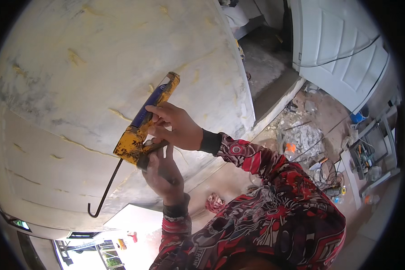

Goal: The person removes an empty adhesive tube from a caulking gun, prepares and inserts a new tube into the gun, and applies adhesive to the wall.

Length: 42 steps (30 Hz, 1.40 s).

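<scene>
A worn yellow caulking gun (129, 143) with a blue cartridge (149, 107) in its cradle is held up in front of the pale wall. Its dark hooked rod (107, 190) sticks out of the back, toward the lower left. From below, my left hand (165, 176) closes on the gun's handle by the trigger; some of its fingers are hidden. My right hand (177, 127) is bent around the gun's side, fingertips against the cartridge and frame. Yellowish beads (87, 147) run over the wall (54, 94) in short, uneven strips.
A white panelled door (335, 49) stands at the upper right beside a doorway with a raised sill (279, 101). Rubble (303, 139), cables and tools (362, 157) litter the floor at right. A crumpled red cloth (215, 203) lies below my right forearm. Bright daylight enters at lower left.
</scene>
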### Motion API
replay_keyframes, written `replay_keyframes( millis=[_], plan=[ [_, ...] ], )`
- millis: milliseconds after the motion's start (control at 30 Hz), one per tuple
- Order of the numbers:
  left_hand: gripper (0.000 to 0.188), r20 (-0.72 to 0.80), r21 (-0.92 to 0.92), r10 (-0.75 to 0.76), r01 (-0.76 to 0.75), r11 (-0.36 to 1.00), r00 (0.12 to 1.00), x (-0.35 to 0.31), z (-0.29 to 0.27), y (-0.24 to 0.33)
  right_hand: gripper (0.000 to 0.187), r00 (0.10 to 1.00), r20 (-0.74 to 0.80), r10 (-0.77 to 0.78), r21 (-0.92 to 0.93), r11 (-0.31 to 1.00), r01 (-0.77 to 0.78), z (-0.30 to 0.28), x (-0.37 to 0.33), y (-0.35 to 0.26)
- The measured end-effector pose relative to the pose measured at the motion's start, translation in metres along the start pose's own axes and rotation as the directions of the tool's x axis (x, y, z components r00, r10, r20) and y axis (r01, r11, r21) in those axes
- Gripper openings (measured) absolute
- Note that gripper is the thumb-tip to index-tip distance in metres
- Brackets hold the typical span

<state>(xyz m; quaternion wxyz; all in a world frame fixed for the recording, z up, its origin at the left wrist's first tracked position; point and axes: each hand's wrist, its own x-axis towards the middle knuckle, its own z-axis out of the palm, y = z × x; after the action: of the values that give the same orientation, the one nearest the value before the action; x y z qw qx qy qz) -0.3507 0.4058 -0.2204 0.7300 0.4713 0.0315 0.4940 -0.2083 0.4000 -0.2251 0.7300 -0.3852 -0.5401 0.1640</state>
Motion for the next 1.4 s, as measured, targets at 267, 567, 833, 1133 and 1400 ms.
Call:
replay_keyframes(
  millis=[267, 567, 833, 1133, 1400],
  plan=[
    [0.057, 0.170, 0.276, 0.214, -0.255, 0.927, 0.962, -0.004, -0.003, -0.011, 0.048, 0.994, 0.009, 0.110, 0.346, 0.932, -0.106, -0.004, 0.003, -0.023],
    [0.060, 0.287, 0.596, 0.353, -0.454, 0.662, 0.891, -0.011, -0.041, -0.009, 0.050, 0.996, 0.088, 0.023, 0.474, 0.878, -0.062, 0.012, 0.004, -0.033],
    [0.062, 0.405, 0.710, 0.153, -0.416, 0.569, 0.901, -0.020, -0.093, 0.003, 0.048, 0.989, -0.124, 0.081, 0.549, 0.836, 0.000, 0.021, -0.009, -0.006],
    [0.073, 0.300, 0.688, -0.124, -0.125, 0.715, 0.946, -0.005, -0.080, 0.042, 0.043, 0.852, -0.104, 0.513, 0.920, 0.374, -0.113, 0.028, 0.001, -0.022],
    [0.079, 0.478, 0.323, -0.063, -0.109, 0.940, 0.876, 0.023, -0.052, 0.071, 0.031, 0.938, -0.030, 0.344, 0.871, 0.470, -0.145, 0.031, 0.020, -0.055]
  ],
)
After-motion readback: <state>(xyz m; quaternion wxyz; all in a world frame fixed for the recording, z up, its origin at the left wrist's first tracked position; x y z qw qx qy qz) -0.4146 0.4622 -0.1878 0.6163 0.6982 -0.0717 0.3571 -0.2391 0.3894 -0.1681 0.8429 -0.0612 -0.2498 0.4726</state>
